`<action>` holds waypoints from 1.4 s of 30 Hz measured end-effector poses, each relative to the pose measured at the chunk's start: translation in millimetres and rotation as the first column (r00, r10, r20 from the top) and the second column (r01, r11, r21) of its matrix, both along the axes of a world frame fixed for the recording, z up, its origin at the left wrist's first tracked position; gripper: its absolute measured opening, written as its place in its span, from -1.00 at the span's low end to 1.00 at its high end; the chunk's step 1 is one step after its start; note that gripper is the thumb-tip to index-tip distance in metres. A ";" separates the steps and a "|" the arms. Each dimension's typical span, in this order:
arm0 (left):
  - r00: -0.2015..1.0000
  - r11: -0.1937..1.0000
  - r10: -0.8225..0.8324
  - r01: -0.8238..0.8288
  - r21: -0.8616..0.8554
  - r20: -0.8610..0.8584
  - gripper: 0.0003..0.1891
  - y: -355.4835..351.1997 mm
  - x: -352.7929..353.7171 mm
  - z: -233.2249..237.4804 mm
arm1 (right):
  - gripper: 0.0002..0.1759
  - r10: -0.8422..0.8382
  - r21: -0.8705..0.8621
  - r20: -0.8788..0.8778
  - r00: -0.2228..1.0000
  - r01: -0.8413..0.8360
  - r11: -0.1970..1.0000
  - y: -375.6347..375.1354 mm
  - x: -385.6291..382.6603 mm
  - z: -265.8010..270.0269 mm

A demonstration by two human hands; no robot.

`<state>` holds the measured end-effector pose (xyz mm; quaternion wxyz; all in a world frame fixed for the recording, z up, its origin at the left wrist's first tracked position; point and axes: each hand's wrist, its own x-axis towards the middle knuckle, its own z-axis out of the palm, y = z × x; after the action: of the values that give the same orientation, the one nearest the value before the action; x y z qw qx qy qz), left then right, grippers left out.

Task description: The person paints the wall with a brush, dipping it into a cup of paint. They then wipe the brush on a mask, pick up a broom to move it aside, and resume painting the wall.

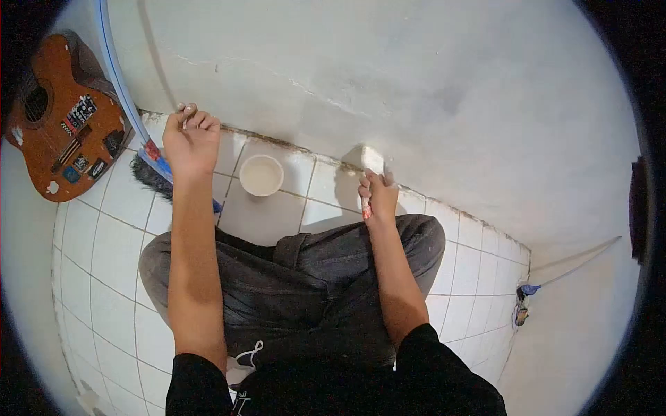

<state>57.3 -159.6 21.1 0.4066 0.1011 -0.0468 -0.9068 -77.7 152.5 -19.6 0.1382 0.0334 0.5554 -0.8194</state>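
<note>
I sit cross-legged on a white tiled floor (104, 263) facing a white wall (388, 76). My right hand (378, 194) grips a paintbrush (370, 161) with a red handle; its paint-laden bristles touch the wall just above the floor joint. My left hand (191, 139) rests against the base of the wall, fingers curled, nothing visible in it. A small white cup (261, 175) filled with white paint stands on the floor between my two hands, close to the wall.
A brown acoustic guitar (59, 125) with stickers leans at the far left. A blue-handled broom (149, 156) stands beside my left hand. A cable and plug (522, 301) lie along the wall at the right.
</note>
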 end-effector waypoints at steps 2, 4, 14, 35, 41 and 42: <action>0.999 1.000 -0.009 0.009 -0.017 -0.040 -0.89 -0.8 2.4 -1.4 | -0.55 0.006 0.008 -0.068 0.998 -0.006 1.000 2.1 2.3 -1.1; 0.999 1.000 0.004 -0.004 -0.017 -0.034 -0.89 0.2 1.9 -0.2 | -0.50 0.014 0.023 -0.141 0.990 -0.011 1.000 4.0 9.0 4.2; 1.000 0.999 -0.004 0.004 0.031 -0.001 -0.92 1.8 -3.6 -2.4 | -0.38 0.021 0.004 0.095 0.995 -0.021 1.000 6.2 20.5 -19.3; 1.000 0.998 -0.009 0.011 -0.055 0.024 -0.89 5.6 0.3 -1.7 | -0.33 -0.155 0.118 -0.226 0.962 0.185 0.976 24.8 15.9 10.4; 1.000 1.000 -0.011 0.011 -0.001 0.008 -0.90 8.7 -3.1 -0.9 | -0.39 -0.171 0.086 -0.135 0.976 0.184 0.979 21.7 31.1 10.5; 1.000 1.000 -0.014 0.014 0.002 0.010 -0.90 7.5 -4.3 -2.6 | -0.39 -0.163 0.105 -0.023 0.986 0.164 0.981 16.4 36.0 5.4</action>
<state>53.0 -152.1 18.5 0.4000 0.1060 -0.0486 -0.9091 -41.7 168.9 -14.2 0.0645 0.0805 0.5945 -0.7974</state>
